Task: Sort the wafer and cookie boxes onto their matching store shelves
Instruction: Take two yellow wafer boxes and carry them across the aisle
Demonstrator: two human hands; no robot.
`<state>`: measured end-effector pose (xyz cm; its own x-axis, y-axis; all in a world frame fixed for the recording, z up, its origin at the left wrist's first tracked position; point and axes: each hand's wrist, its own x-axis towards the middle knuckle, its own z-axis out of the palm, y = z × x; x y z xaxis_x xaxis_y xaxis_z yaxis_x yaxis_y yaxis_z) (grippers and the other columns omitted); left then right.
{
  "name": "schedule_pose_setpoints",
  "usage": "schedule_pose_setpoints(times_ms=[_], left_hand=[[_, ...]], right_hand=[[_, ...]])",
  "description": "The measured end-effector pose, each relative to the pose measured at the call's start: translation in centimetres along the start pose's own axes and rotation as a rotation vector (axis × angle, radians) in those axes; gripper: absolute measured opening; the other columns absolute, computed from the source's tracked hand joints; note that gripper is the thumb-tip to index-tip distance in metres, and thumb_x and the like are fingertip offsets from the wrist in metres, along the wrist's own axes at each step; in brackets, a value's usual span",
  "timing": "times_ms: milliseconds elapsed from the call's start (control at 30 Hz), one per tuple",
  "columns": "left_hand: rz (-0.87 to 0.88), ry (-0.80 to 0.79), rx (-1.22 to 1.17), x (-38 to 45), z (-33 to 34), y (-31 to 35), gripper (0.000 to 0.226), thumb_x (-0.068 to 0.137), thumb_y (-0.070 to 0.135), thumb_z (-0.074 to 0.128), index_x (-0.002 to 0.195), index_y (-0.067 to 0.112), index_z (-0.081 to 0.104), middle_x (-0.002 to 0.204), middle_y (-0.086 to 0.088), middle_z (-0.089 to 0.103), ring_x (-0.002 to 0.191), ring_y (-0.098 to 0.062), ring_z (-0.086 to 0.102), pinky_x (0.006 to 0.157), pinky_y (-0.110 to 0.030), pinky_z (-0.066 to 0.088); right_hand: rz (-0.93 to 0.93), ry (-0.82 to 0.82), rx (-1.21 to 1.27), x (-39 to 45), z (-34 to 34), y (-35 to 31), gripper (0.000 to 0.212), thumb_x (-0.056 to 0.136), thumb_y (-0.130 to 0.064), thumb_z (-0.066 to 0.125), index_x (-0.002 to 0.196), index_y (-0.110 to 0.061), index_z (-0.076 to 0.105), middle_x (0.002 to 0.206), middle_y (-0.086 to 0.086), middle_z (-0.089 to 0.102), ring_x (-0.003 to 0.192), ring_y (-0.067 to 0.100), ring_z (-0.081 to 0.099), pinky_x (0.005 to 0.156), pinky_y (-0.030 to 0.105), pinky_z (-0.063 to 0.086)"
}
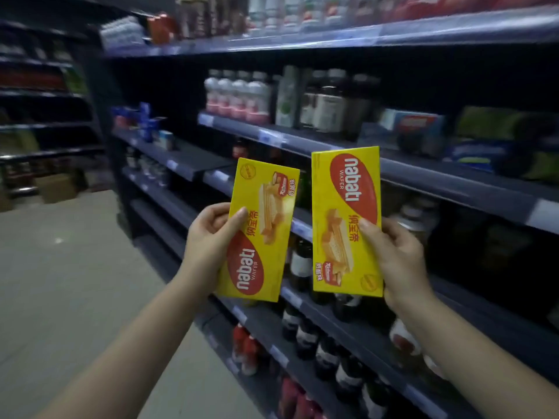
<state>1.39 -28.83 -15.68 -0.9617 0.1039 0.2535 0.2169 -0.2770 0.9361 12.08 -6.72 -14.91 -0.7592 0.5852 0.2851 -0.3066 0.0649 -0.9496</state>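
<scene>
Left hand (211, 246) clamped on left yellow wafer box (260, 231), right hand (393, 255) on right wafer box (346, 222); boxes apart, upright, shelf unit (453, 182) behind.

Dark shelving (423, 176): pale bottles (239, 95), dark jars (332, 101), possibly blue boxes (417, 125) to their right.

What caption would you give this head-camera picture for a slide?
Left hand and right hand each hold a yellow wafer box upright before dark store shelves of bottles.
</scene>
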Motion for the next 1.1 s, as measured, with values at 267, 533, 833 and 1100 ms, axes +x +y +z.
schedule_pose_setpoints(times_ms=[267,533,833,1100], left_hand=[[-0.016,0.33,0.056,3.6,-15.2,2.1,0.047,0.075,0.04,0.07,0.111,0.011,0.061,0.092,-0.007,0.075,0.074,-0.019,0.074,0.063,-0.031,0.058],[0.039,0.491,0.107,9.2,-27.2,4.1,0.041,0.085,0.034,0.066,0.118,0.012,0.056,0.094,-0.003,0.074,0.072,-0.014,0.074,0.059,-0.025,0.058],[0.022,0.526,0.054,17.5,-35.8,2.4,0.053,0.077,0.038,0.068,0.12,0.01,0.055,0.093,-0.005,0.076,0.075,-0.019,0.074,0.061,-0.029,0.059],[0.041,0.616,0.07,28.6,-43.9,0.0,0.062,0.07,0.044,0.069,0.12,0.011,0.055,0.096,-0.005,0.076,0.08,-0.022,0.074,0.067,-0.033,0.059]], right_hand=[[0.076,-0.417,0.114,2.0,16.8,5.0,0.016,0.088,-0.017,0.062,0.103,-0.013,0.066,0.087,0.0,0.077,0.077,0.015,0.073,0.063,0.027,0.058],[0.143,-0.576,0.265,2.5,33.2,7.7,0.046,0.077,-0.033,0.063,0.115,-0.007,0.061,0.1,0.009,0.075,0.089,0.026,0.073,0.071,0.035,0.06],[0.177,-0.64,0.27,6.3,46.1,11.6,0.045,0.077,-0.035,0.061,0.114,-0.009,0.061,0.099,0.009,0.075,0.086,0.025,0.073,0.065,0.031,0.06],[0.201,-0.729,0.304,13.9,59.4,16.8,0.04,0.075,-0.035,0.062,0.107,-0.012,0.062,0.09,0.002,0.076,0.08,0.019,0.074,0.063,0.029,0.06]])
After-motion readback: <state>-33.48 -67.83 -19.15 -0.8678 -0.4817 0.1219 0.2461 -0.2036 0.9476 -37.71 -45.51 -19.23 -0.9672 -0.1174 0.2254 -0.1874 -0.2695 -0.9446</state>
